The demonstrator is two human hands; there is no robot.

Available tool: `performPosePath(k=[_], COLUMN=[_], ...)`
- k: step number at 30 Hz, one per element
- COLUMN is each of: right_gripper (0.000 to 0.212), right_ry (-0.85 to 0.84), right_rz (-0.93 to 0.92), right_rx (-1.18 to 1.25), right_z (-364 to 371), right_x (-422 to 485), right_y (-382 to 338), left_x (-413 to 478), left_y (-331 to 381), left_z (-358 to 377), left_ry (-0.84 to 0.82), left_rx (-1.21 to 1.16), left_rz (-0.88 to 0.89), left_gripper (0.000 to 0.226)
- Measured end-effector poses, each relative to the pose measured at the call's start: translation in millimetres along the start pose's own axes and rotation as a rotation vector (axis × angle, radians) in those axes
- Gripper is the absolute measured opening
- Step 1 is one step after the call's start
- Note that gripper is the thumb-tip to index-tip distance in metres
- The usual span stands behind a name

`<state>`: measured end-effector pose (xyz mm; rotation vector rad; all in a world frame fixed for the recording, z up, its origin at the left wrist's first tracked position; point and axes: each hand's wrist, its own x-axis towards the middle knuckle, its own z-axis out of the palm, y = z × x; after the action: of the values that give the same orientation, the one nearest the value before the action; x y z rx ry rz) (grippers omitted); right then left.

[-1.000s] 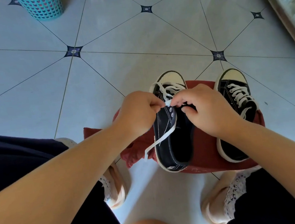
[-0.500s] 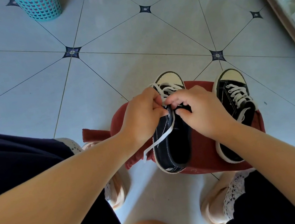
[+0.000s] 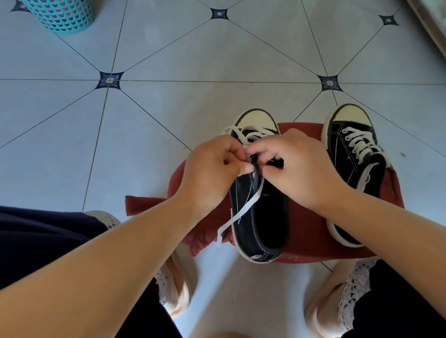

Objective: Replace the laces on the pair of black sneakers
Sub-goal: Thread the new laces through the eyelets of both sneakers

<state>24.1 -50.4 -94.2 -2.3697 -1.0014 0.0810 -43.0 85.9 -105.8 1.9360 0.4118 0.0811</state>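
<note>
Two sneakers (image 3: 246, 239) parallel, toes away; left hand (image 3: 211, 173), right hand (image 3: 297, 168) pinch lace (image 3: 242, 208).

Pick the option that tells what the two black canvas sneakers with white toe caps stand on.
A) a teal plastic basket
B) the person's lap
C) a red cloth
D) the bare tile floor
C: the half-laced black canvas sneaker and its laced mate both stand on the red cloth, while the teal plastic basket stands far off on the tile floor.
</note>
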Motion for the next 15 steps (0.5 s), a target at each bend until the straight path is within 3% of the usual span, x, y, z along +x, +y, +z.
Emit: performPosePath(k=[6, 10, 12, 15], right_gripper=[0.038, 0.031, 0.035, 0.032], right_ry=[-0.097, 0.023, 0.135, 0.202], right_rz=[0.057, 0.130, 0.219, 0.332], right_rx=[0.134, 0.272, 0.463, 0.953], right_z=[-7.6, -23.9, -41.7, -64.4], right_x=[1.0, 4.9, 10.2, 14.2], right_y=[-4.0, -4.9, -4.6, -6.9], left_x=[-4.9, -5.9, -7.6, -8.7], left_y=[9.3, 4.5, 2.6, 3.8], left_z=[-0.2, -0.2, 0.5, 2.5], left_ry=[-0.050, -0.018, 0.006, 0.047], left_rx=[0.014, 0.045, 0.101, 0.138], left_rz=[0.043, 0.023, 0.027, 0.060], left_gripper=[0.014, 0.023, 0.024, 0.026])
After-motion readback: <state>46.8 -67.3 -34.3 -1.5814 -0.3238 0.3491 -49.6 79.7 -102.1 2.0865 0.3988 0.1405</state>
